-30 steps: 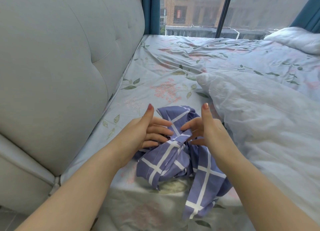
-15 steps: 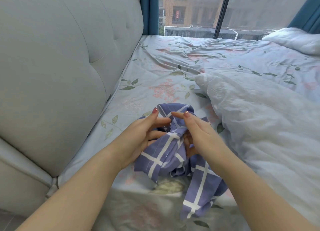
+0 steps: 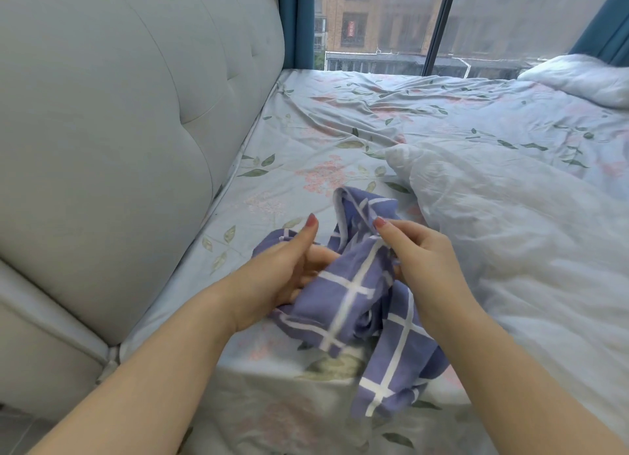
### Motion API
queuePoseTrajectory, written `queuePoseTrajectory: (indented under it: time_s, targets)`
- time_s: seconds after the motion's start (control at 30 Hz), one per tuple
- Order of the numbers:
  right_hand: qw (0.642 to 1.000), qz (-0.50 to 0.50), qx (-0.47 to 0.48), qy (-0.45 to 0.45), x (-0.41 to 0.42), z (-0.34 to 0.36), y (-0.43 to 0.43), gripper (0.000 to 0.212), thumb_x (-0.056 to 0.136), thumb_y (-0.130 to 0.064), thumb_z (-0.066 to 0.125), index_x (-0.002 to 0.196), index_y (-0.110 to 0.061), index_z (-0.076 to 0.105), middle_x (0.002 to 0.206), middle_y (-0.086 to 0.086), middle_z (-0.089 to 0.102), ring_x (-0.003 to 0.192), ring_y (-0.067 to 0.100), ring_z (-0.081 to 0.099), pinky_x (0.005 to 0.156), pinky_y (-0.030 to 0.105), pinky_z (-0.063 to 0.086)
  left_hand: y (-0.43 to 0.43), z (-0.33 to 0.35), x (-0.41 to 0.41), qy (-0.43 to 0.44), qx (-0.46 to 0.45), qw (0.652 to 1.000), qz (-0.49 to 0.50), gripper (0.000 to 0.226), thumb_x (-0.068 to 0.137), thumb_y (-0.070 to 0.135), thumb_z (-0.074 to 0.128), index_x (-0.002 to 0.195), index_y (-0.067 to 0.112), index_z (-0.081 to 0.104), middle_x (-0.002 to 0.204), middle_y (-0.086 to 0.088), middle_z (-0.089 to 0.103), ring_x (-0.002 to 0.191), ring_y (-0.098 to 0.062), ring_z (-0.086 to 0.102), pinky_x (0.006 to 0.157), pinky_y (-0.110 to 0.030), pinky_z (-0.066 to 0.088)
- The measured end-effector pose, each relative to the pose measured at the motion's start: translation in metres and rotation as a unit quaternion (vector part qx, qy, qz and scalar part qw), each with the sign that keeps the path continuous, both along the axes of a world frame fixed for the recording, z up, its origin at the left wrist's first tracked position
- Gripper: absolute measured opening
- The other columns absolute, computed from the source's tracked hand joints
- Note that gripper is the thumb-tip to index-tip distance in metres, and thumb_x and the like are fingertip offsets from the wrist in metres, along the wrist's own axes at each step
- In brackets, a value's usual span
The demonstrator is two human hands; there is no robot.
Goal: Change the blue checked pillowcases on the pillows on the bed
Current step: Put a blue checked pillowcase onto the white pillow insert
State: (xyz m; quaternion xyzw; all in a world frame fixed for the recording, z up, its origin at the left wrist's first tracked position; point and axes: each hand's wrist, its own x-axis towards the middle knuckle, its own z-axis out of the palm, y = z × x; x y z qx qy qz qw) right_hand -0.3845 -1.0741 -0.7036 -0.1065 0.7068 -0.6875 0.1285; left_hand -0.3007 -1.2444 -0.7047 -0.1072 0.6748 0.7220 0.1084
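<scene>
my left hand [image 3: 282,277]: fingertips buried under the pillowcase [image 3: 354,284], can't tell the grip | right hand [image 3: 422,253]: lower fingers lost behind the cloth too | far white pillow [image 3: 585,80]: chopped off by the right edge

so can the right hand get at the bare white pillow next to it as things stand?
Probably yes. The white pillow lies right beside the right hand with nothing between them. But its fingers pinch the blue checked pillowcase, so it would need to let go first.

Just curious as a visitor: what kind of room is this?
Most likely a bedroom: a pale floral bed sheet, a padded grey tufted headboard beside it, and rumpled white bedding on top.
</scene>
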Motion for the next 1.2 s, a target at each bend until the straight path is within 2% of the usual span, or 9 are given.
queuePoseTrajectory:
  time_s: [0.13,0.23,0.4,0.53,0.6,0.7,0.87,1.1,1.2]
  targets:
    - [0.999,0.009,0.009,-0.029,-0.006,-0.003,0.001,0.031,0.088,-0.048,0.066,0.114,-0.031,0.069,0.116,-0.010,0.068,0.112,0.009,0.061,0.096,0.033,0.049,0.009,-0.001,0.005,-0.031,0.031,0.982,-0.181,0.095,0.075,0.082,0.026,0.123,0.012,0.069,0.125,-0.015,0.067,0.114,-0.027,0.063,0.094,-0.033,0.048]
    - [0.998,0.000,-0.028,-0.061,-0.005,0.002,0.000,0.021,0.092,-0.043,0.063,0.100,-0.027,0.074,0.096,-0.015,0.074,0.097,0.004,0.068,0.094,0.036,0.051,0.010,0.003,0.009,-0.039,0.042,0.979,-0.198,0.100,0.075,0.086,0.021,0.108,0.008,0.076,0.121,-0.018,0.068,0.113,-0.029,0.065,0.100,-0.036,0.048]
    - [0.986,-0.018,-0.139,-0.086,-0.002,0.017,0.008,0.022,0.086,-0.028,0.066,0.096,-0.010,0.075,0.077,0.000,0.074,0.060,0.010,0.065,0.055,0.021,0.051,0.007,0.009,0.005,0.120,-0.064,0.982,0.128,0.083,0.088,0.068,0.021,0.053,0.007,0.066,0.081,-0.006,0.073,0.071,-0.020,0.065,0.060,-0.024,0.052]
    - [0.980,0.013,-0.182,-0.078,-0.002,0.022,0.014,0.025,0.073,-0.027,0.070,0.090,-0.010,0.075,0.088,0.007,0.075,0.080,0.018,0.070,0.068,0.026,0.058,-0.013,-0.001,0.003,0.274,-0.324,0.885,0.191,0.058,0.101,0.061,0.021,0.106,0.034,0.072,0.114,0.019,0.067,0.115,0.001,0.056,0.097,-0.020,0.039]
    - [0.980,0.026,-0.184,-0.069,-0.003,0.022,0.016,0.028,0.073,-0.029,0.070,0.092,-0.010,0.074,0.088,0.005,0.075,0.080,0.017,0.069,0.065,0.024,0.056,-0.014,-0.002,0.007,0.235,-0.290,0.921,0.110,0.056,0.097,0.064,0.015,0.127,0.049,0.059,0.125,0.028,0.061,0.121,0.008,0.050,0.103,-0.018,0.034]
    - [0.980,0.028,-0.187,-0.063,-0.004,0.022,0.016,0.030,0.072,-0.030,0.070,0.093,-0.010,0.074,0.090,0.006,0.074,0.083,0.018,0.069,0.070,0.026,0.056,-0.007,-0.006,0.009,0.183,-0.292,0.938,0.033,0.052,0.089,0.073,0.011,0.124,0.067,0.048,0.107,0.019,0.070,0.095,0.004,0.062,0.091,-0.018,0.043]
    - [0.978,-0.055,-0.194,-0.051,-0.012,0.019,0.019,0.010,0.084,-0.017,0.069,0.090,-0.009,0.070,0.082,0.005,0.071,0.082,0.020,0.066,0.081,0.035,0.053,-0.001,-0.001,0.012,0.095,-0.335,0.937,0.034,0.087,0.087,0.069,0.009,0.089,0.013,0.076,0.047,-0.005,0.055,0.049,-0.003,0.053,0.062,-0.017,0.038]
    - [0.984,-0.115,-0.133,0.016,-0.027,0.015,0.032,0.015,0.083,-0.007,0.073,0.096,-0.014,0.072,0.098,0.008,0.073,0.091,0.023,0.071,0.083,0.037,0.056,-0.002,0.003,0.022,-0.146,-0.182,0.936,-0.265,0.097,0.082,0.077,0.015,0.093,0.003,0.076,0.046,-0.009,0.053,0.038,-0.014,0.018,0.042,-0.019,0.023]
    - [0.986,-0.116,-0.121,0.011,-0.026,0.013,0.035,0.018,0.084,-0.002,0.071,0.099,-0.012,0.072,0.103,0.012,0.073,0.096,0.029,0.070,0.087,0.042,0.057,-0.005,0.006,0.013,-0.060,-0.143,0.983,-0.096,0.085,0.090,0.070,0.021,0.093,0.006,0.077,0.049,-0.008,0.055,0.035,-0.013,0.022,0.043,-0.019,0.029]
